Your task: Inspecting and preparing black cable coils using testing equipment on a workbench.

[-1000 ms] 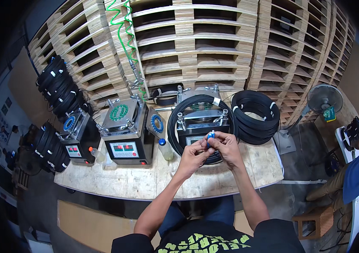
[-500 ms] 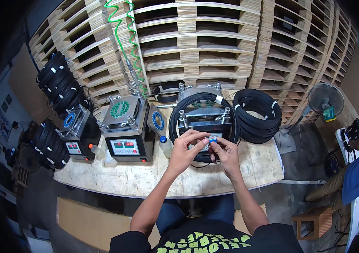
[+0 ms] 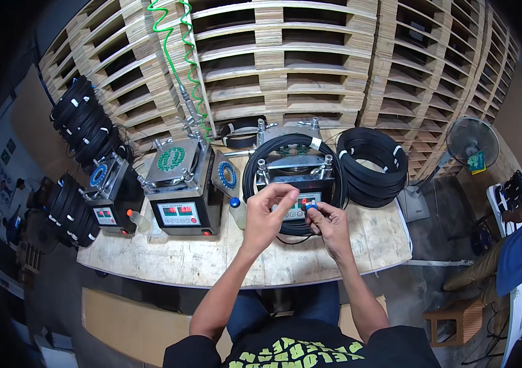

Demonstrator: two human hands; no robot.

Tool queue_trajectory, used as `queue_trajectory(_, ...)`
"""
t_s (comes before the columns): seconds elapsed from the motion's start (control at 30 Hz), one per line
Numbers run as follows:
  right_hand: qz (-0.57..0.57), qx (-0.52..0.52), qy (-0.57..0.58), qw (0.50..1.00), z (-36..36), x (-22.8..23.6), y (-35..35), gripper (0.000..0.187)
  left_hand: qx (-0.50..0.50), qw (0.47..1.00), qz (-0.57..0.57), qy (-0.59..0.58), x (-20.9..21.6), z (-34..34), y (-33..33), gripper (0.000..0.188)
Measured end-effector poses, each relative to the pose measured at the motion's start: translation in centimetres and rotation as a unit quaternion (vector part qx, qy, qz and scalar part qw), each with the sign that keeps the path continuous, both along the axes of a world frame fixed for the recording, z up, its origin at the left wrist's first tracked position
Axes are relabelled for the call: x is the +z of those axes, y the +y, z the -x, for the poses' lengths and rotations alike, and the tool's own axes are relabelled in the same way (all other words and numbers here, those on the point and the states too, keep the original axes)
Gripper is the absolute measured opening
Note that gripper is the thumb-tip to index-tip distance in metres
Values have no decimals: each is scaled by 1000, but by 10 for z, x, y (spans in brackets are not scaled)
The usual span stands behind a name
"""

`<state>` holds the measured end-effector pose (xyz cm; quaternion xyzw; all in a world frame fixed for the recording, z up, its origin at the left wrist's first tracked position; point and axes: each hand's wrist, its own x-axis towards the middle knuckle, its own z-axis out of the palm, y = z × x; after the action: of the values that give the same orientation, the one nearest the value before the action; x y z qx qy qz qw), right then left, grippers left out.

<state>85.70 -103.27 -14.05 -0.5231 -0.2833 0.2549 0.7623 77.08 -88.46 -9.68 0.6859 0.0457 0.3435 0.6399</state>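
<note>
Workbench (image 3: 163, 264) of pale wood, seen from above, with the wearer's two bare hands raised over its near edge. The right hand (image 3: 333, 227) pinches a small blue part (image 3: 311, 206) between thumb and bent fingers, in front of a polishing machine (image 3: 296, 186). One second ago both hands met at this part; half a second ago the left fingertips were close against it. Now the left hand (image 3: 264, 216) has drawn slightly away to the left, its thumb and forefinger near each other and a gap showing between them and the blue part. Whether the left fingertips pinch anything tiny, I cannot tell. Through that gap the machine's display (image 3: 303, 201) shows lit red digits, which the hands covered earlier. A large coil of black cable (image 3: 250, 178) rings the machine as before. A thicker black coil (image 3: 368, 190) sits to its right. To the left, a blue-capped bottle (image 3: 237, 214) stands beside a second machine (image 3: 178, 216), both in the same places.
</note>
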Motion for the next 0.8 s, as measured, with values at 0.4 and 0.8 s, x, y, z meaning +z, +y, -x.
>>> queue_trajectory(0.4,-5,34,-22,999,-8,-5,-7,20,-84,949,-303,34,31,-6,3,13)
queue_trajectory(0.8,24,12,-43,999,-8,2,-4,21,8,964,-259,52,21,-3,-12,13)
